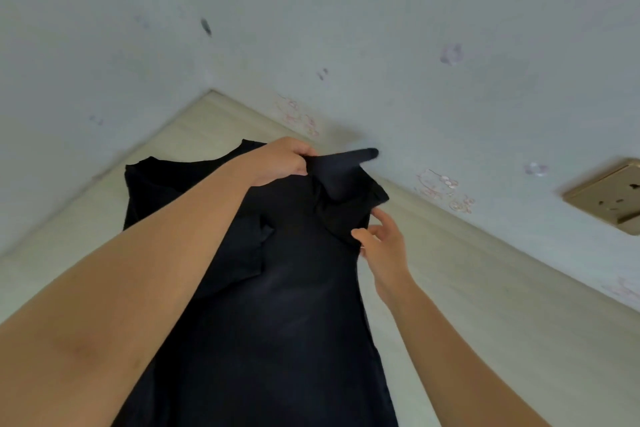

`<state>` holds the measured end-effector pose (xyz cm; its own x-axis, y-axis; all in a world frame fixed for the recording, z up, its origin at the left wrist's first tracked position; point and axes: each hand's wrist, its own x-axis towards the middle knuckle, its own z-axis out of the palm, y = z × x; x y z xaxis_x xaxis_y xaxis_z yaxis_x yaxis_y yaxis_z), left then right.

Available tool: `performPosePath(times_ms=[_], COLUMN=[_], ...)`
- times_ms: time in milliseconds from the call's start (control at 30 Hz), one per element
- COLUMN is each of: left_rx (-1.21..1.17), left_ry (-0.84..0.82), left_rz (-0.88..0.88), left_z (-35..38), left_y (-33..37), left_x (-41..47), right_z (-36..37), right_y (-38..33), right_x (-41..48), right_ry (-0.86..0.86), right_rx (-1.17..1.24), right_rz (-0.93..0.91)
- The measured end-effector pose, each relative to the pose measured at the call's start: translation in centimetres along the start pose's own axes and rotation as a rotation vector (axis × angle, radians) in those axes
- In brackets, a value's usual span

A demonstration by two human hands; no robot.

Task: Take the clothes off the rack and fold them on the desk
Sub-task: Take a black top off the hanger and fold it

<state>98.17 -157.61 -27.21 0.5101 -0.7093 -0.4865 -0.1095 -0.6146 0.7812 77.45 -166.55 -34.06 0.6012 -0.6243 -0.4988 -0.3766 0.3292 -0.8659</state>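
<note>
Head view: a black garment (277,305) lies spread lengthwise on the pale wooden table (485,322), its top end near the wall (346,10). The left hand (280,159) has its fingers curled tight round a raised fold of cloth at the garment's upper right. The right hand (384,246) is just beside it, fingers loosely spread and touching the garment's right edge. A brass-coloured socket plate (609,198) sits on the wall at the right.

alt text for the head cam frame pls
A person's left hand grips a bunched fold of a black garment spread on a pale desk; the right hand, fingers relaxed, touches its edge. A wall socket is at right.
</note>
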Motion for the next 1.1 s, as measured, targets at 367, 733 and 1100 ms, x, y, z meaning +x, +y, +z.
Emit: performPosePath(times_ms=[367, 733, 1100], left_rx=[-0.142, 0.259, 0.003], left_ry=[0.370, 0.555, 0.672], left_rz=[-0.271, -0.397, -0.365], left_z=[-11.2, -3.2, -3.5], left_y=[-14.2, -19.5, -22.5], left_x=[-10.3, -14.3, -15.8], right_z=[12.4, 11.4, 18.4], right_y=[5.3, 2.6, -6.9], right_x=[-12.5, -4.3, 6.4], right_ry=[-0.760, -0.330, -0.500], right_rx=[-0.725, -0.860, -1.407], right_rz=[-0.405, -0.506, -0.884])
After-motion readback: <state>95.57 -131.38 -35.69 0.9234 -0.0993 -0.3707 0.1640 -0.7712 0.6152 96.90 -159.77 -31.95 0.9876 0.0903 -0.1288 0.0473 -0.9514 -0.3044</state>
